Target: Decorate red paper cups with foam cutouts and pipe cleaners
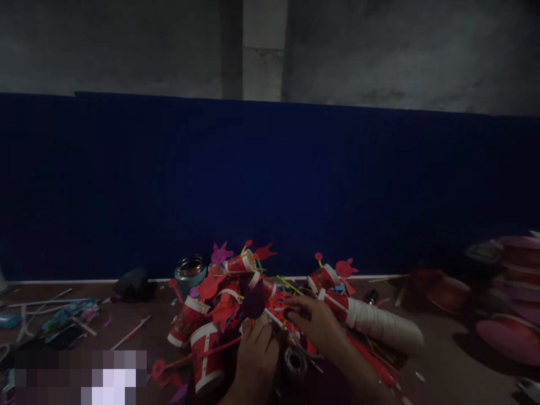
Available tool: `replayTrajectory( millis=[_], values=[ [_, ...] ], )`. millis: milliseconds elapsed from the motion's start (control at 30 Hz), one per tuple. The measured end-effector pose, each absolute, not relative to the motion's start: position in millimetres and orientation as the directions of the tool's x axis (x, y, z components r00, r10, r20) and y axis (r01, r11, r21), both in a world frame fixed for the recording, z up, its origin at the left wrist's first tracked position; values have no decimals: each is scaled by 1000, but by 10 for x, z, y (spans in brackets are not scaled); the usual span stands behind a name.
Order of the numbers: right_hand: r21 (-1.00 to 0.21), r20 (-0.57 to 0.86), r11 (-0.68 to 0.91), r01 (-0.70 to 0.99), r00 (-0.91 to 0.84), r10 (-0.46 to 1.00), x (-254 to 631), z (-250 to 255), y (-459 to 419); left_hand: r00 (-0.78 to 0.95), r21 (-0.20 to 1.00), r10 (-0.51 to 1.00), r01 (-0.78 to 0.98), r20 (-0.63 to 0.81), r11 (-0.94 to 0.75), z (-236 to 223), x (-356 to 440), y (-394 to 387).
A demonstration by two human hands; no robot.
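My left hand [259,349] is closed at the near edge of a heap of red paper cups [208,357] and paper cut-outs. A dark purple round cut-out [254,305] stands just beyond its fingertips; what the fingers hold is hidden. Close by on the right, my right hand [314,319] pinches a small dark disc [288,314], with a yellow stick [285,324] just below it. Red animal-shaped cut-outs [210,286] and a purple one [220,255] stick up among the cups. A roll of tape [295,360] lies between my forearms.
A long stack of white cups [386,326] lies to the right, beyond my right forearm. A teal open jar [190,271] stands behind the heap. Pink and red bowl-like items [512,332] pile up far right. Sticks and scraps [70,315] litter the left. A blue panel [270,185] rises behind.
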State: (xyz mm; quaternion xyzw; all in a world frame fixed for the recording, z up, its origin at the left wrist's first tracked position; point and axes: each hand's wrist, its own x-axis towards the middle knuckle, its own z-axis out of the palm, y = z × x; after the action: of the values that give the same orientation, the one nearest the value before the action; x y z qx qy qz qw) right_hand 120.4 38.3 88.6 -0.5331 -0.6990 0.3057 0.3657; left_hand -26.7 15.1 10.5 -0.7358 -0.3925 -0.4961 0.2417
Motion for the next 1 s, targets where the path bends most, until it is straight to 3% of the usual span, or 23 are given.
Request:
replayTrajectory(
  millis=[200,667,1000],
  values=[
    [-850,148,170,498,-85,985,1173,823,401,196,-18,262,831,945,-557,290,-252,95],
    [-927,142,186,325,-154,978,1173,866,404,237,-38,277,819,931,-573,233,-258,87],
    [-903,205,274,331,-229,952,1181,865,378,211,55,349,784,913,-618,205,-277,76]
  ],
)
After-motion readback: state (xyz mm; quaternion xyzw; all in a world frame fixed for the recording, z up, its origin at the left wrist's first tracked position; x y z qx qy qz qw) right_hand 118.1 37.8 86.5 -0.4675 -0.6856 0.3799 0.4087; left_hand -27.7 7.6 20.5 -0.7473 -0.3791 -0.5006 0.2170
